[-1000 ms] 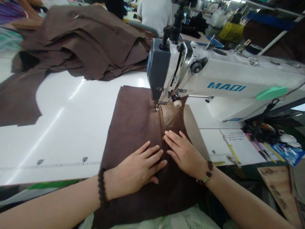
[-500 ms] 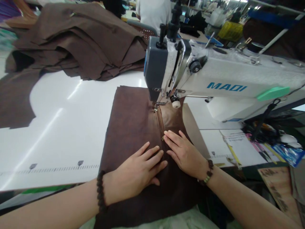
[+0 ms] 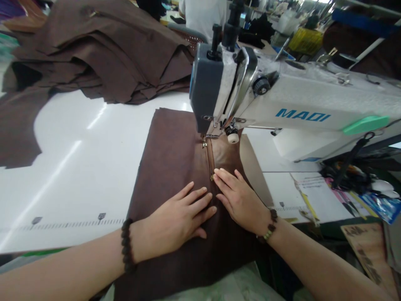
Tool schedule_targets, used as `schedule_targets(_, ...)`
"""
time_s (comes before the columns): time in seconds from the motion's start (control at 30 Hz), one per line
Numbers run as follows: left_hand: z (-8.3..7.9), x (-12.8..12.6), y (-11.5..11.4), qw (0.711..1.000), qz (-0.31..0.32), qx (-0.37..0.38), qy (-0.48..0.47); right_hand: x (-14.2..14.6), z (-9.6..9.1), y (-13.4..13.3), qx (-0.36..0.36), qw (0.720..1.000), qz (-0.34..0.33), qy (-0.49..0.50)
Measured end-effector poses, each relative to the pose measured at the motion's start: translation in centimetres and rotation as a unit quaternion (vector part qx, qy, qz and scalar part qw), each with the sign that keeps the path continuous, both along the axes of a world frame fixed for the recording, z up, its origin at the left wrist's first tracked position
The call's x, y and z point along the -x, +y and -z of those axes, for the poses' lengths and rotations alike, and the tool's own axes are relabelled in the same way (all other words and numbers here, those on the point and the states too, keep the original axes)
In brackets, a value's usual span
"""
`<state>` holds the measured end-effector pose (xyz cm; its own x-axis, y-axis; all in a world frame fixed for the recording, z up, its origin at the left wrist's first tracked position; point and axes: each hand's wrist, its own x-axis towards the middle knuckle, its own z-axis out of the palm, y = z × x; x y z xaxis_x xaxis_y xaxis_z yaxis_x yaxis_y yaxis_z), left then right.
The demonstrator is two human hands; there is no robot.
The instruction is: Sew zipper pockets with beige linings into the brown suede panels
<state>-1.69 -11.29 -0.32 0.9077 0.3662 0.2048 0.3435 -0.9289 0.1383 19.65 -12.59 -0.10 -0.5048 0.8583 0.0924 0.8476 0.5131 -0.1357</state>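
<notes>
A dark brown leather-like panel (image 3: pixel 169 167) lies under the presser foot (image 3: pixel 204 144) of a white sewing machine (image 3: pixel 300 100). A brown zipper (image 3: pixel 210 161) runs along it from the foot toward me, with a small brass-coloured slider (image 3: pixel 212 177) on it. My left hand (image 3: pixel 175 221) rests flat on the panel left of the zipper line, fingers stretched out. Lying on the zipper's right side is my right hand (image 3: pixel 239 198), its fingers extended and the fingertips touching or beside the slider. The panel's near end hangs over the table edge onto my lap.
A big heap of brown pieces (image 3: pixel 103 54) covers the table's far left. Right of the machine bed lie a paper sheet (image 3: pixel 316 192), pink-handled snips (image 3: pixel 344 200) and a blue packet (image 3: pixel 382 205). A person in white (image 3: pixel 205 19) is beyond the machine. The white tabletop (image 3: pixel 84 179) carries a printed ruler.
The slider and both hands sit slightly farther forward along the panel, by a small amount. The camera view has shifted a little. Both hands stay flat on the panel.
</notes>
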Motion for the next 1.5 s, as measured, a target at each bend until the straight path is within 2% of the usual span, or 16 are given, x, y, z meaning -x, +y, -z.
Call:
schedule_targets(0.73,0.0,0.0,6.0,0.999,0.017,-0.015,0.03,1.1,-0.3,5.3,0.007,0.998,0.054,0.005)
schedule_targets(1.2,-0.5,0.1,9.6,0.998,0.032,0.036,0.046,1.1,-0.1,8.4,0.001,0.998,0.062,0.033)
schedule_targets(1.5,-0.4,0.1,11.1,0.998,0.039,0.033,0.045,0.6,0.5,10.0,0.014,0.996,0.075,0.04)
